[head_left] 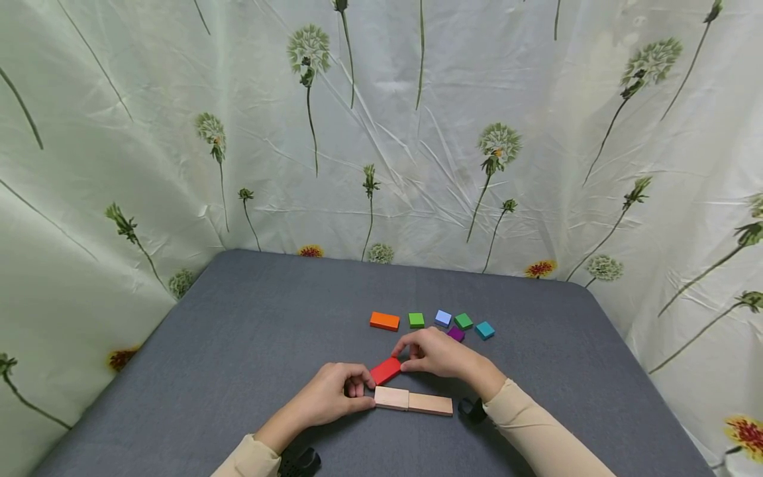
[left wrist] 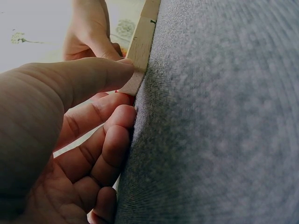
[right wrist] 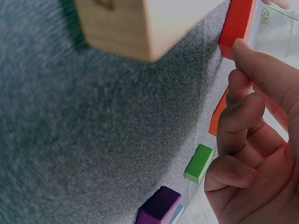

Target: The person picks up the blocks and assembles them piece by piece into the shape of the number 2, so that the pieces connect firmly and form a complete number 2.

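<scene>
My right hand [head_left: 438,354] pinches the far right end of a red rectangular block [head_left: 386,371], which lies at a slant on the table. In the right wrist view, its thumb tip sits on the end of that red block [right wrist: 237,23]. My left hand [head_left: 334,394] holds the left end of a pale wooden block [head_left: 391,397] between thumb and index finger. The index fingertip is right at the near corner of the red block. Its other fingers curl beneath, seen in the left wrist view. A second wooden block [head_left: 430,404] lies end to end with the first.
Behind the hands lie an orange block [head_left: 384,321], two green blocks [head_left: 416,320] [head_left: 463,321], a light blue block [head_left: 443,318], a teal block [head_left: 485,330] and a purple block [head_left: 456,334], partly covered by the right hand. A floral curtain [head_left: 417,132] hangs behind the grey table [head_left: 286,305].
</scene>
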A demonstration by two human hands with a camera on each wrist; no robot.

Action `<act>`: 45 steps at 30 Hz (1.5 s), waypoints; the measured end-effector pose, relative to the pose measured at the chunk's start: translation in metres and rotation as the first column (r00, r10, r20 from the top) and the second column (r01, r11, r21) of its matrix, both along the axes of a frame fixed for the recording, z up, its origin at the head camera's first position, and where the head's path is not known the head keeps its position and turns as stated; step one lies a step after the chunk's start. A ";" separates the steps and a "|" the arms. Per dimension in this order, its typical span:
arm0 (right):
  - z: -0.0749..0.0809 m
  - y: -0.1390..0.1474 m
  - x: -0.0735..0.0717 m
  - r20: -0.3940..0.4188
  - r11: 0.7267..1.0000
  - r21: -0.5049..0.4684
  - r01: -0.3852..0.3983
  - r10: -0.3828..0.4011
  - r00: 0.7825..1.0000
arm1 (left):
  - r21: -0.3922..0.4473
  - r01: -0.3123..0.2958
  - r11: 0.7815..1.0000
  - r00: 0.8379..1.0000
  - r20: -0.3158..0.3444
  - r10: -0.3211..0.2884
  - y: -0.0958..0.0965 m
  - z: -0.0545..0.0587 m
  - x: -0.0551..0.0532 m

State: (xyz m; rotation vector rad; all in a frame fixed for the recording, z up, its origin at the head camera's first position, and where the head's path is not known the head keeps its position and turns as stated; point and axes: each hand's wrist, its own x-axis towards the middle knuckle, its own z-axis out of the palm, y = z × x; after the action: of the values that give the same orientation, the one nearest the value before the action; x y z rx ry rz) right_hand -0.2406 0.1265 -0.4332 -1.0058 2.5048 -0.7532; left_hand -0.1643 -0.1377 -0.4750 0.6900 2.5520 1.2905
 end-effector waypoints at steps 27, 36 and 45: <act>-0.002 0.000 -0.001 0.008 1.000 0.009 0.008 -0.008 1.000 | -0.024 -0.015 1.000 1.000 0.002 0.015 0.000 -0.001 0.000; -0.001 0.000 -0.001 0.002 1.000 0.011 0.004 -0.004 1.000 | -0.019 -0.015 1.000 1.000 0.005 0.015 0.000 -0.001 0.000; 0.000 0.000 0.000 0.001 1.000 0.009 0.004 -0.004 1.000 | -0.016 -0.014 1.000 1.000 0.010 0.014 0.000 -0.001 0.000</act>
State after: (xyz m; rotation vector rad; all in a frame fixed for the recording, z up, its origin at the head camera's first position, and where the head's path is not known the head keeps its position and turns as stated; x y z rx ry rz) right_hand -0.2403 0.1261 -0.4335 -0.9976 2.5079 -0.7421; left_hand -0.1639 -0.1376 -0.4756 0.6621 2.5604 1.2735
